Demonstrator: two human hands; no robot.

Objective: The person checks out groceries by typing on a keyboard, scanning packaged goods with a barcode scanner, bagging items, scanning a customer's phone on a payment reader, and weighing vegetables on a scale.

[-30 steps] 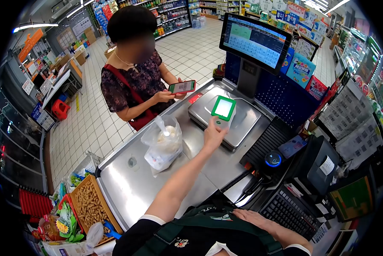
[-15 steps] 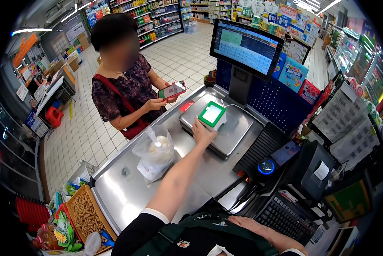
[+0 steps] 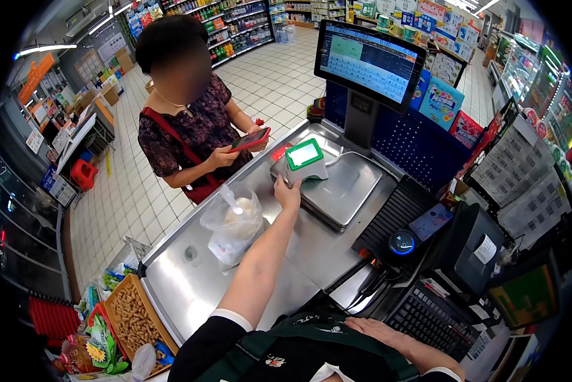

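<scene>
My left hand (image 3: 288, 193) reaches across the counter and grips the near lower edge of a white payment scanner box (image 3: 308, 170) with a green-framed lit top. The box sits on the left part of a flat steel weighing scale (image 3: 346, 194). My right hand (image 3: 370, 328) lies flat against my dark apron (image 3: 299, 340), fingers stretched out and holding nothing. Left of my forearm, a clear plastic bag (image 3: 233, 224) with pale round items rests on the steel counter (image 3: 171, 296). Across from me, a person (image 3: 184, 127) holds a red-cased phone (image 3: 251, 139) in both hands.
A monitor (image 3: 370, 63) stands behind the scale. To the right are a round blue-lit device (image 3: 401, 243), a black keyboard (image 3: 431, 323) and a printer-like box (image 3: 474, 245). A box of peanuts (image 3: 135, 318) sits at the counter's left end.
The payment scanner box has shifted left across the scale toward the person, with my left hand on it. The person's phone has tilted flatter. My right hand stays put.
</scene>
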